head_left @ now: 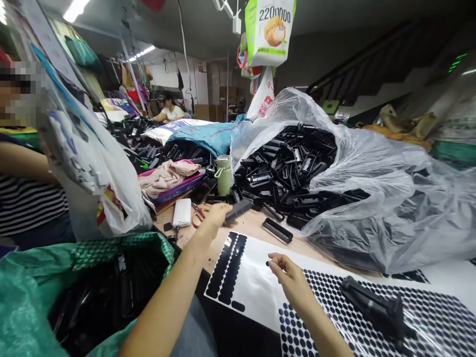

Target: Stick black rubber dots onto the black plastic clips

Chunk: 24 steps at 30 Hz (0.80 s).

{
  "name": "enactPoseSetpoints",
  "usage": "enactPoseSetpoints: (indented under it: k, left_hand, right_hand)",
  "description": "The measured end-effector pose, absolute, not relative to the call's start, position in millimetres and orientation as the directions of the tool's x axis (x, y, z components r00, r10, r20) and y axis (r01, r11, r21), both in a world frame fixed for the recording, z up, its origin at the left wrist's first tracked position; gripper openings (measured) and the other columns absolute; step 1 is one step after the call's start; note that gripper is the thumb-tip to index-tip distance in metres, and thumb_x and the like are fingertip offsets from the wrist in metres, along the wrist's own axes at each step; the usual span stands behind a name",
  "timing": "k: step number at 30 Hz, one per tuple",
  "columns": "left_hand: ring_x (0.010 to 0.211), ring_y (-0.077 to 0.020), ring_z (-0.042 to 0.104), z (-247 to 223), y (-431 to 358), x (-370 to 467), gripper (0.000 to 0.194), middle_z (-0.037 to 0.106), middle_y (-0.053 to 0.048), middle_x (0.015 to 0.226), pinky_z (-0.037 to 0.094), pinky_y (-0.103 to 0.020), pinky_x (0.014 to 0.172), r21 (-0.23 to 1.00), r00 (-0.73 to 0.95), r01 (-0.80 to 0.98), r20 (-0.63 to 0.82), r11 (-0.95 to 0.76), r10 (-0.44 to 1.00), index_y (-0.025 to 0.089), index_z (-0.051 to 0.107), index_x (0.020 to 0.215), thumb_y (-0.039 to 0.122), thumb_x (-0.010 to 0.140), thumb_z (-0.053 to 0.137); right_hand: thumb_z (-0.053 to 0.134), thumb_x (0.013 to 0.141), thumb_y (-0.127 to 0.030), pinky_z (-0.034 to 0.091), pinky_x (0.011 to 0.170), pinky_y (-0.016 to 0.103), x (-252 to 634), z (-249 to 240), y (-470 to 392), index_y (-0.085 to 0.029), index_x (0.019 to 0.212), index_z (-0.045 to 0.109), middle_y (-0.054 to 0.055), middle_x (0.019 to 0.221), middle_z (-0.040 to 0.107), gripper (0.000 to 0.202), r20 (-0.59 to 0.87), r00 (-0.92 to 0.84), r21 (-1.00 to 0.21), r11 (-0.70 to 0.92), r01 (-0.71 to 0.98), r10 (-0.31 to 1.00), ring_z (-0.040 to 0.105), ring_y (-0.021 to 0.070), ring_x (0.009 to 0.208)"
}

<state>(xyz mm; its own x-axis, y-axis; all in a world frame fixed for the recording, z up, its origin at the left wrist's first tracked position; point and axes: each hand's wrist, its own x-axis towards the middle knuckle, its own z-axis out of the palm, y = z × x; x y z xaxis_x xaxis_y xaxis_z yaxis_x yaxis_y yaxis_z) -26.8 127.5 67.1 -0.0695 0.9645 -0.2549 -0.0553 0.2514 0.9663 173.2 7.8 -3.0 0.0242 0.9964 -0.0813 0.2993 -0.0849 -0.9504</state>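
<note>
Two hands: the left hand [216,216] gripped one end of a black part [238,211] in its fingers; the right hand [288,275] pinched a black dot [267,264] between thumb and fingertip.
Position of part: raised over the wooden table [255,221], between the green flask [223,177] and the dotted sheet [260,260]; its outline was blurred.
Long axis: oblique, running from lower left at the fingers to upper right, the free end directed toward the heap of black pieces [290,161] in the clear plastic bag [383,173].
Loose piece: one black tray-like piece [277,230] lay on the table near the sheet's upper edge, its long axis sloping down to the right.
Lettering: the hanging green-and-white packet [270,32] bore what appeared to be "2200000" above a round golden figure; its lower print was too small to read. The white bag [263,94] beneath carried red characters, not clearly legible.
Left of the flask: orange-handled scissors [197,216] lay just beside a white box-shaped device [182,213].
</note>
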Motion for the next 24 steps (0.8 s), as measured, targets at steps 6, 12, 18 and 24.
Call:
enactPoseSetpoints:
  k: [6,12,18,24]
  left_hand:
    - [0.054,-0.0229,0.066,25.4,62.3,10.0,0.015,0.067,-0.011,0.069,0.042,-0.021,0.035,0.875,0.304,-0.030,-0.452,0.483,0.839,0.009,0.059,0.075,0.024,0.073,0.053]
    - [0.054,-0.0225,0.066,27.3,47.0,22.6,0.018,0.068,-0.012,0.072,0.042,-0.020,0.036,0.872,0.380,0.005,-0.455,0.490,0.806,0.010,0.060,0.076,0.026,0.070,0.055]
    - [0.058,-0.0203,0.067,39.7,39.2,61.5,0.017,0.068,-0.008,0.069,0.044,-0.020,0.040,0.882,0.358,0.143,-0.469,0.449,0.807,0.013,0.062,0.073,0.029,0.070,0.057]
    - [0.069,-0.0204,0.068,18.8,44.1,104.4,0.013,0.070,0.008,0.069,0.050,-0.030,0.052,0.873,0.462,0.278,-0.487,0.401,0.741,0.033,0.061,0.068,0.044,0.068,0.055]
  right_hand:
    - [0.047,0.081,-0.036,0.038,0.067,0.028,175.3,24.3,3.6,-0.019,0.068,0.049,0.008,0.107,0.055,0.021,0.099,0.047,-0.943,0.079,0.322,0.994,0.051,0.0201,0.095]
    - [0.047,0.078,-0.023,0.041,0.077,0.032,173.4,26.2,0.2,-0.019,0.066,0.049,0.005,0.101,0.054,0.013,0.113,0.079,-0.936,0.080,0.344,0.990,0.053,0.0164,0.085]
    - [0.052,0.071,-0.009,0.040,0.088,0.031,192.3,34.8,-15.8,-0.019,0.062,0.049,0.004,0.097,0.055,0.014,0.095,0.266,-0.961,0.018,0.276,0.959,0.054,0.0161,0.095]
    - [0.056,0.067,-0.011,0.040,0.088,0.025,231.2,42.5,-40.9,-0.017,0.060,0.053,0.004,0.098,0.055,0.010,0.009,0.421,-0.972,-0.091,0.216,0.907,0.055,0.0154,0.098]
